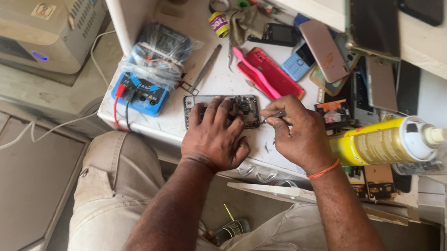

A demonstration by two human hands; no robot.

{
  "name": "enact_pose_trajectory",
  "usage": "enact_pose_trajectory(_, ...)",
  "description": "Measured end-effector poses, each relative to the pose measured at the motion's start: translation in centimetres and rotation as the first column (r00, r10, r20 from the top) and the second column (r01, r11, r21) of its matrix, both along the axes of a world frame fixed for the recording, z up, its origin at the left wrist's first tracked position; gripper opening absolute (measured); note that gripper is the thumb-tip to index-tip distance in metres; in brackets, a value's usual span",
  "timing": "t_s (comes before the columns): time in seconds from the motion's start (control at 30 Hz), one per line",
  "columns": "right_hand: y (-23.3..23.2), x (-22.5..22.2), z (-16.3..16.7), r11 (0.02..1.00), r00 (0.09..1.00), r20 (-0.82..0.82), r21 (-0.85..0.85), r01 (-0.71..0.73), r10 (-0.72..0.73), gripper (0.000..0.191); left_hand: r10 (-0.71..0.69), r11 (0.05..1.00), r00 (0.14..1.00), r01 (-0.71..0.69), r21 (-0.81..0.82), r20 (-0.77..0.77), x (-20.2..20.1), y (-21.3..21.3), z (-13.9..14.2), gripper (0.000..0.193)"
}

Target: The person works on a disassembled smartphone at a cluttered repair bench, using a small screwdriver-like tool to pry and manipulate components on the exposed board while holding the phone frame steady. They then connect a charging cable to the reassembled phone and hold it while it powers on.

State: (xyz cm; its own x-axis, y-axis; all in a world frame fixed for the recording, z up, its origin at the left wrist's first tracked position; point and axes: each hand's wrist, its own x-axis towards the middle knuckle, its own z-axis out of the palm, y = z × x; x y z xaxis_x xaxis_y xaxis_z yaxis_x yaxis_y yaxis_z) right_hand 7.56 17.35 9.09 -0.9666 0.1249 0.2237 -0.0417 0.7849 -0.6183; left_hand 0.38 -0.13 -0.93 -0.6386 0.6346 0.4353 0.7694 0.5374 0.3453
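Observation:
An opened phone (245,106) with its circuit board showing lies flat on the white worktop (177,128). My left hand (215,136) presses down on it with fingers spread across its lower part. My right hand (296,131) pinches a thin metal tool (276,115), whose tip touches the phone's right edge. An orange band circles my right wrist.
A blue multimeter (147,73) wrapped in plastic lies left of the phone, tweezers (204,72) beside it. Behind are a red phone (272,72) and several other phones and parts. A yellow spray can (386,141) lies at the right. A tape roll and a cup stand at the back.

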Motion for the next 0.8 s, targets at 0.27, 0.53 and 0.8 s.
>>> enact_pose_trajectory(0.27,3.1,-0.5,-1.9,0.723,0.949,-0.246,-0.69,-0.03,-0.196,0.044,0.005,0.999,1.0,-0.004,-0.042,0.023,-0.1,0.0,-0.2,0.057)
enact_pose_trajectory(0.53,2.9,-1.0,-4.2,0.952,0.95,0.067,0.039,0.303,-0.305,0.012,0.013,1.0,1.0,-0.013,-0.01,0.007,-0.1,0.2,-0.3,0.061)
enact_pose_trajectory(0.8,2.5,-0.7,-3.9,0.963,0.984,0.088,0.233,0.133,-0.157,0.011,0.016,0.999,1.0,-0.015,-0.044,0.022,-0.1,0.3,-0.3,0.061)
